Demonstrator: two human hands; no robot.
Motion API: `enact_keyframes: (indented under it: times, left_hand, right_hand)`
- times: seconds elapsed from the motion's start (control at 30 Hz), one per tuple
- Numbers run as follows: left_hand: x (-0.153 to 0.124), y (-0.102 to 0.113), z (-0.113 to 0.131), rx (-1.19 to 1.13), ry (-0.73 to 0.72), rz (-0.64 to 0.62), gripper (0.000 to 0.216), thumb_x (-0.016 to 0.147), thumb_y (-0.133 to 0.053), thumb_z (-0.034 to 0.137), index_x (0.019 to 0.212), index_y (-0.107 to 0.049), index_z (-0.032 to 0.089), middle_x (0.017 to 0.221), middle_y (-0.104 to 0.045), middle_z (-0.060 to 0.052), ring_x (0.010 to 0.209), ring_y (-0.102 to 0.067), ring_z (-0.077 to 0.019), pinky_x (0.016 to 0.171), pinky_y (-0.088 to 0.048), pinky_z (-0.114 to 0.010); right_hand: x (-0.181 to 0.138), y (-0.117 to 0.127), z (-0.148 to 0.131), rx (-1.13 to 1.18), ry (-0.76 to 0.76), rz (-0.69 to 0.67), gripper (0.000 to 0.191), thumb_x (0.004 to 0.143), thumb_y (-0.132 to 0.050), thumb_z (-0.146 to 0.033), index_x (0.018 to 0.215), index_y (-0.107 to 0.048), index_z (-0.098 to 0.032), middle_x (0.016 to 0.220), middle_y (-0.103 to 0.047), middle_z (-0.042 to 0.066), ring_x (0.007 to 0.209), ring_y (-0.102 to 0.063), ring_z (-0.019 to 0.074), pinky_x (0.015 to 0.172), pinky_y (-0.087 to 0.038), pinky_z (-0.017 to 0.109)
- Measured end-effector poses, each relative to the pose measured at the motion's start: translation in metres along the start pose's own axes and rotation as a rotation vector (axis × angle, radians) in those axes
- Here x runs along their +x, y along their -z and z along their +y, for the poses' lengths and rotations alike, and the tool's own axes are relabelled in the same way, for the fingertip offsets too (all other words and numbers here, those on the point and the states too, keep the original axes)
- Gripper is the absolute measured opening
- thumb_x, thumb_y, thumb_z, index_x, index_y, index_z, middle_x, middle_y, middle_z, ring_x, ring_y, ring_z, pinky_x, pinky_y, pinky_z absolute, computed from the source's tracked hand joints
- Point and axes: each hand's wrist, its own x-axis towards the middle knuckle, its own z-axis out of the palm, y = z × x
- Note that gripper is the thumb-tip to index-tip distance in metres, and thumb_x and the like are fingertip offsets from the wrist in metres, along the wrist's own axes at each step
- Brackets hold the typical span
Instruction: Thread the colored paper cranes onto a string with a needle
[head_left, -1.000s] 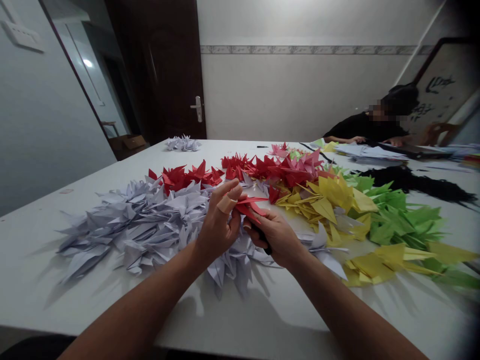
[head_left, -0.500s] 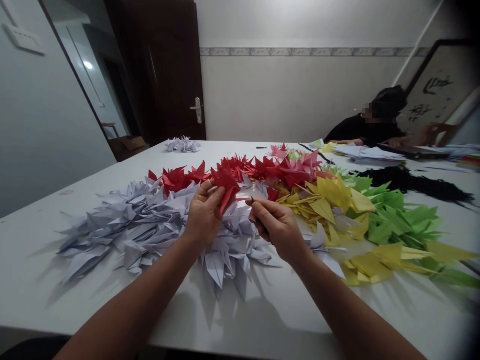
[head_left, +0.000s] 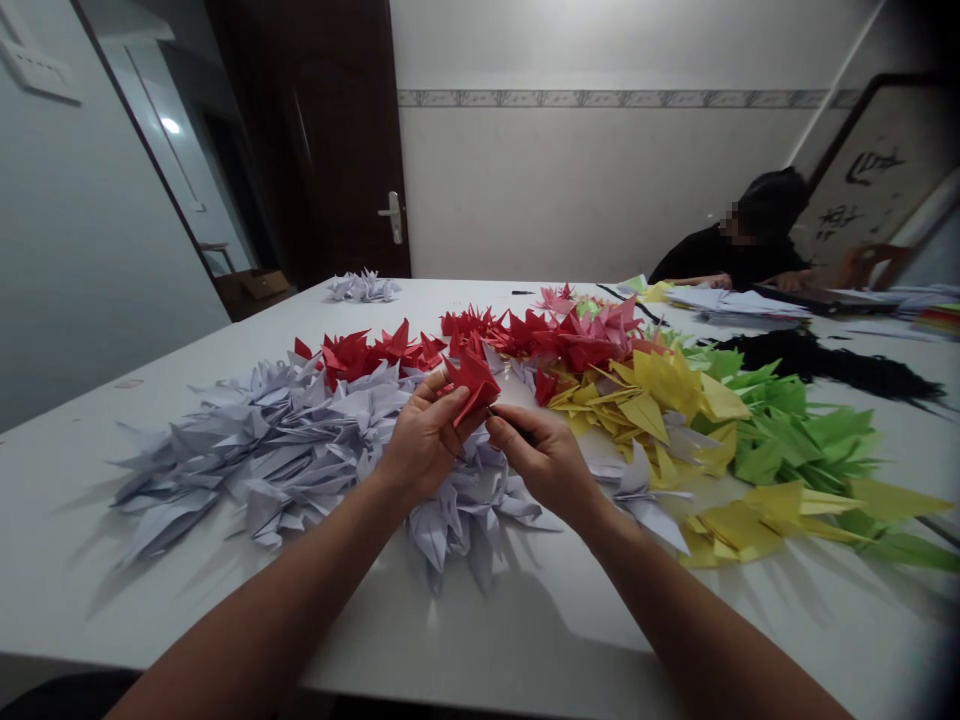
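The left hand [head_left: 424, 440] is raised just above the near right edge of the pale lilac heap of folded paper cranes [head_left: 285, 450]. Its fingers and thumb are closed in a pinch on a single red folded-paper crane [head_left: 469, 378], which it holds clear of the heap with its points sticking up and out.

The right hand [head_left: 544, 460] is just to the right of the lilac heap, close beside the left hand. Its fingers are curled shut around a slim dark tool [head_left: 516, 431], gripped between thumb and forefinger. The tool's tip points at the lower edge of the red crane, but whether it touches the paper cannot be told.

The lilac heap lies on a white tabletop [head_left: 480, 640]. Behind it and to its right runs a row of red paper cranes [head_left: 525, 335], ending in a few pink folded cranes [head_left: 592, 320]. To the right of the heap is a pile of yellow folded paper pieces [head_left: 652, 400], and beyond that a pile of green folded paper pieces [head_left: 795, 440]. Well behind the heap, near the tabletop's far edge, sits a small cluster of lilac cranes [head_left: 364, 288].

Far to the right of the heap, another person in a dark top [head_left: 720, 255] sits at the tabletop, with a stack of pale paper sheets [head_left: 735, 300] before them.
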Motion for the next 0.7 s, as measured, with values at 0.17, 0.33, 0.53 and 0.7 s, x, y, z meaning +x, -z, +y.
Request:
enact_keyframes:
  times: [0.17,0.33,0.53,0.7]
  left_hand:
    - [0.0003,0.0004,0.0004,-0.019,0.018,0.013,0.016,0.073,-0.063,0.008,0.086,-0.058,0.017,0.081,-0.068,-0.001,0.071,-0.066,-0.0109,0.065,-0.054,-0.019]
    - [-0.0003,-0.0007,0.0006,-0.024,0.016,0.009,0.017,0.072,-0.064,0.008,0.086,-0.057,0.016,0.080,-0.068,0.000,0.070,-0.066,-0.0103,0.066,-0.054,-0.019]
    - [0.0002,0.0011,-0.0008,-0.014,0.010,0.008,0.019,0.072,-0.065,0.009,0.088,-0.058,0.017,0.081,-0.068,0.000,0.069,-0.066,-0.0105,0.064,-0.054,-0.019]
    - [0.0013,0.0025,-0.0014,-0.008,0.003,-0.010,0.019,0.072,-0.065,0.010,0.088,-0.059,0.017,0.081,-0.068,0.000,0.070,-0.066,-0.0103,0.065,-0.054,-0.019]
  right_hand:
    - [-0.0003,-0.0010,0.0011,0.041,-0.035,-0.006,0.022,0.081,-0.056,-0.034,0.084,-0.071,-0.018,0.063,-0.061,0.000,0.053,-0.050,0.0111,0.049,-0.037,0.023]
    - [-0.0010,-0.0013,0.0013,0.057,-0.050,-0.001,0.022,0.080,-0.057,-0.034,0.086,-0.071,-0.018,0.062,-0.060,0.000,0.050,-0.047,0.0102,0.046,-0.034,0.022]
    - [-0.0012,-0.0007,0.0057,0.047,-0.055,-0.007,0.024,0.082,-0.056,-0.036,0.085,-0.071,-0.018,0.061,-0.059,0.000,0.050,-0.046,0.0098,0.045,-0.032,0.022]
    - [-0.0009,-0.0004,0.0042,0.006,-0.032,-0.007,0.022,0.082,-0.055,-0.033,0.084,-0.072,-0.019,0.059,-0.059,-0.001,0.049,-0.045,0.0099,0.046,-0.033,0.022]
